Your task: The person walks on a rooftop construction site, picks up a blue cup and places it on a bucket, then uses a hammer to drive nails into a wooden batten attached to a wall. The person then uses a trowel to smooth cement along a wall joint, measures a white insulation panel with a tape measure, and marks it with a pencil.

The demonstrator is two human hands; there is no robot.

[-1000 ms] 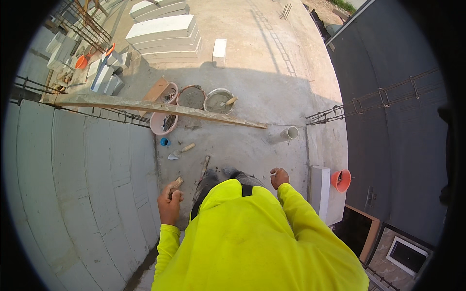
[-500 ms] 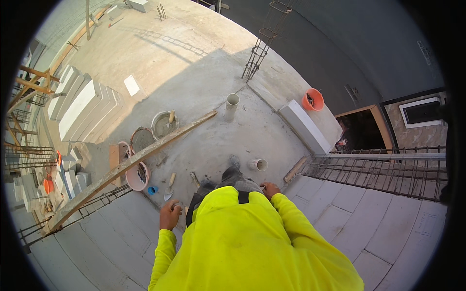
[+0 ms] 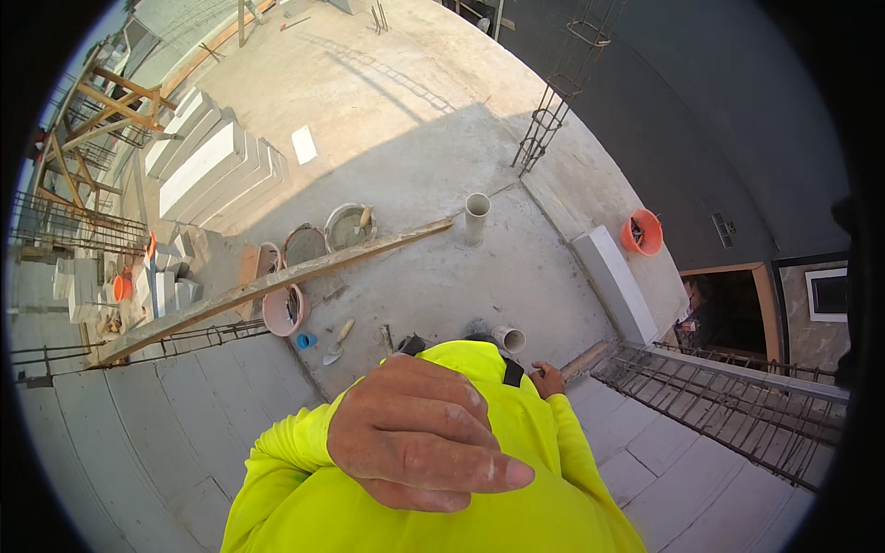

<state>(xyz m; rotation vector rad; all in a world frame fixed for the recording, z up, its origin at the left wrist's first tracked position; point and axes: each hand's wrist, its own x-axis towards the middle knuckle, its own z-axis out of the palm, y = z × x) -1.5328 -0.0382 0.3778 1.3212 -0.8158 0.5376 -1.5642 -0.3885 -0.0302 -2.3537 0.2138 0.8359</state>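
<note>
My left hand (image 3: 415,433) is raised close to the view, over my yellow sleeve and chest. Its fingers are curled and pressed together; the palm side is hidden, so I cannot see whether anything is in it. My right hand (image 3: 548,379) is low at my right side, near a wooden strip (image 3: 586,360) and a short pale pipe (image 3: 509,339). Its fingers are slightly bent and apart, with nothing visible in them. A trowel (image 3: 338,343) with a wooden handle lies on the concrete to my left, beside a small blue cylindrical piece (image 3: 306,340).
A long wooden plank (image 3: 277,286) slants across the left, by mortar buckets (image 3: 350,228) and a pink tub (image 3: 281,311). Another pipe (image 3: 476,219) stands upright ahead. White blocks (image 3: 217,175) are stacked far left; an orange bucket (image 3: 643,232) and rebar (image 3: 728,396) are right.
My left hand has come up from low at my left side to close before the view. The view has shifted, so the surroundings sit further right. My right hand stays low.
</note>
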